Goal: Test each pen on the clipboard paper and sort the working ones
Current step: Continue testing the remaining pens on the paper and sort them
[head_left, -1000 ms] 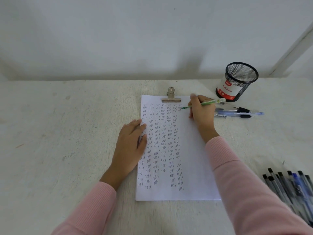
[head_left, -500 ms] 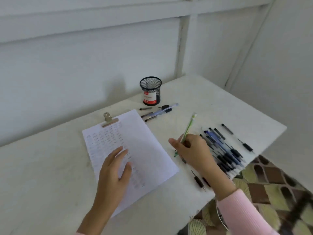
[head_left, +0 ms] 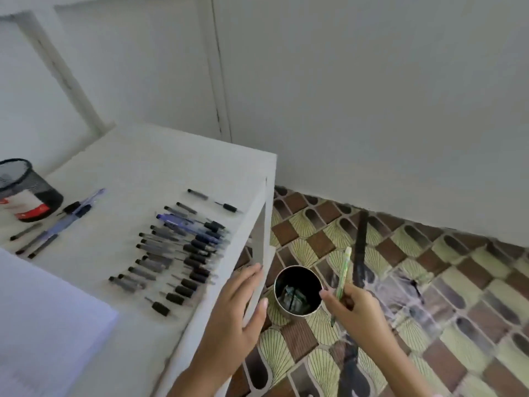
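Right hand (head_left: 355, 306) pinches the green pen (head_left: 342, 277) in a closed grip, tip down, cap end up, hanging just beside the rim of the tin (head_left: 297, 290) on the floor (head_left: 429, 282). Left hand (head_left: 234, 313) lies flat and open on the tabletop (head_left: 171, 167) edge, grip holding nothing, fingers spread over the corner. My read: this pen is on its way into the tin, which already holds what look like a few others, though blur hides the detail. Plenty left: a long row of pens (head_left: 174, 253) sits in rough ranks on the tabletop, dark caps and clear or blue barrels, and a few more (head_left: 54, 224) lie near the mesh cup (head_left: 25, 190). So the sorting is well short of done, I'd say. The paper (head_left: 43, 325) shows at lower left, pale and smooth, its marks too blurred to read. The tin is round, shiny metal outside, dark within. The cup is black wire mesh with a red and white label. The tabletop is matt white, lightly scuffed; the floor is glossy tile in brown, cream and fan patterns
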